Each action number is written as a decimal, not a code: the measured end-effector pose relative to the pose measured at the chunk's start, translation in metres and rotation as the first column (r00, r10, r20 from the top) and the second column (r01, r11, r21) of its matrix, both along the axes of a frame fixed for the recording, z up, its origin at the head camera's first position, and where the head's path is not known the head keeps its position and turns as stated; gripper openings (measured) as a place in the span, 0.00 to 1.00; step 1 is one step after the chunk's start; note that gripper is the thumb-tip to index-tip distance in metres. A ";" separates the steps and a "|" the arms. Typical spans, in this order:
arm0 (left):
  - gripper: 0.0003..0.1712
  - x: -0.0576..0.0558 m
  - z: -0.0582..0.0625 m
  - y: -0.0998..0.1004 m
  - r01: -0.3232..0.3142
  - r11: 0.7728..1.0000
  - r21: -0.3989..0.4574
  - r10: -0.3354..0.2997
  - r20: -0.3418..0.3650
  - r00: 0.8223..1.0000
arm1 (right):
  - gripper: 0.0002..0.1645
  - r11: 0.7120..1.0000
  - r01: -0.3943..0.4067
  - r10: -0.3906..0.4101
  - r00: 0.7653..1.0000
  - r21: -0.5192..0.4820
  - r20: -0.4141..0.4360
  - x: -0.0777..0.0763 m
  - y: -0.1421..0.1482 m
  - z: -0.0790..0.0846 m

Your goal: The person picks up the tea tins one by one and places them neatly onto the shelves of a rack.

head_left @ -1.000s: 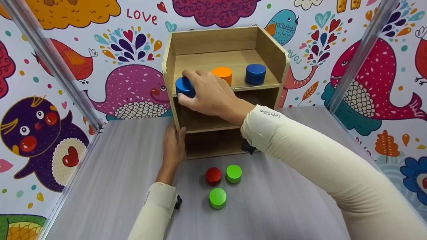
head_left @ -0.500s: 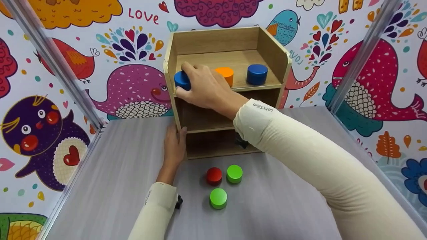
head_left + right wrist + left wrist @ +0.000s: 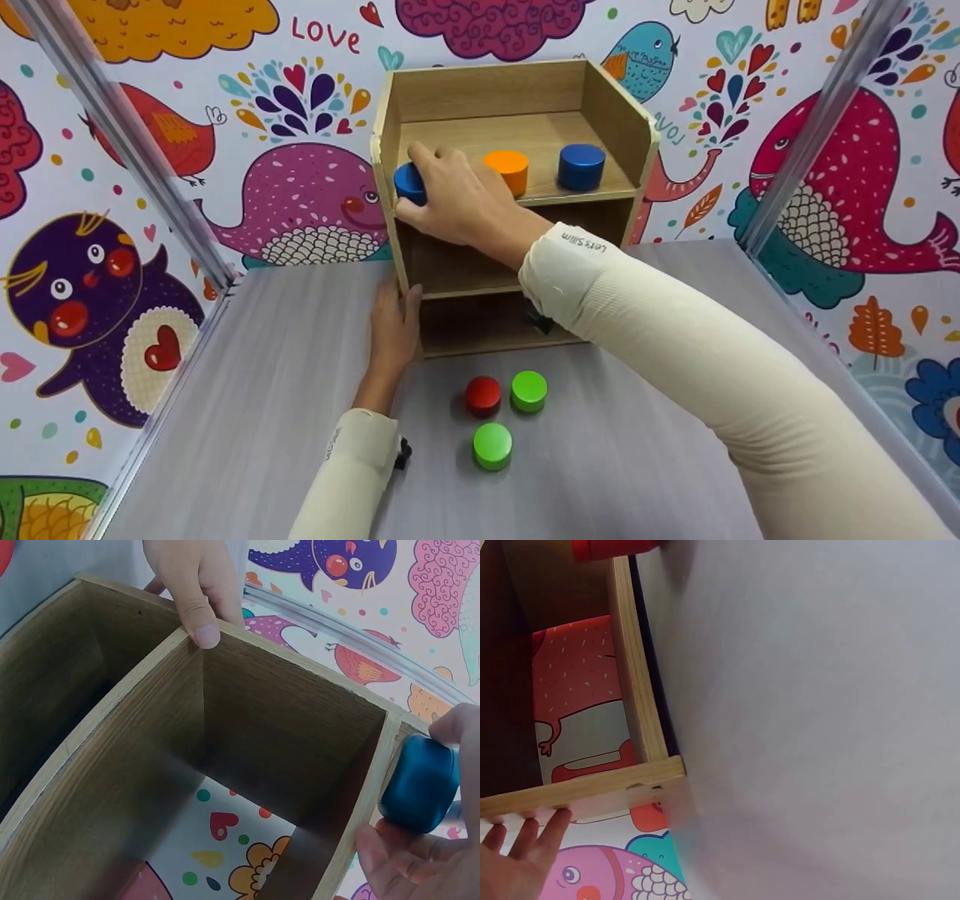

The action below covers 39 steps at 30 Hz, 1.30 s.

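Note:
In the head view my right hand [image 3: 461,199] holds a blue cylinder [image 3: 409,181] at the front left of the top deck of a small wooden shelf [image 3: 487,127]. The right wrist view shows the blue cylinder [image 3: 420,784] between thumb and fingers, close to the shelf's side panel. Whether its base touches the deck cannot be made out. My left hand [image 3: 394,322] rests against the shelf's left side, thumb [image 3: 204,630] at the front edge. Straight fingers [image 3: 549,836] touch the outer face in the left wrist view.
An orange cylinder [image 3: 508,174] and another blue cylinder [image 3: 581,168] stand on the top deck. On the grey table [image 3: 262,390] before the shelf are a red cylinder [image 3: 482,396] and two green ones, a rear green cylinder [image 3: 529,391] and a front green cylinder [image 3: 493,447]. Printed walls surround the table.
My right hand has moved slightly left and up with the blue cylinder, and has barely moved in the last half second. The left hand has stayed on the shelf's side.

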<state>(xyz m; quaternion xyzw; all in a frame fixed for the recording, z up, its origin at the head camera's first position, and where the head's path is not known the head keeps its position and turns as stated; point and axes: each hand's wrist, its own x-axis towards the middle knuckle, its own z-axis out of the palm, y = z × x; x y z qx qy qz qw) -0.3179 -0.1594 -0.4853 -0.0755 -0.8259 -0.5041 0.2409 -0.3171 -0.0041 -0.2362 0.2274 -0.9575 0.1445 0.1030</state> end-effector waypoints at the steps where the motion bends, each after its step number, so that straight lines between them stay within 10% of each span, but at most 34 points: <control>1: 0.27 0.000 0.000 0.000 -0.004 1.000 -0.004 0.004 -0.001 1.000 | 0.38 1.000 0.003 -0.003 1.000 0.003 0.000 0.000 0.000 0.000; 25: 0.28 -0.002 0.000 0.001 -0.020 1.000 -0.023 0.020 0.006 1.000 | 0.41 1.000 0.006 -0.005 1.000 0.010 -0.025 0.003 0.001 -0.003; 39: 0.32 -0.002 0.000 0.000 -0.031 0.999 -0.035 0.032 0.022 0.999 | 0.39 0.997 -0.075 0.080 0.977 0.033 -0.197 0.029 0.023 -0.008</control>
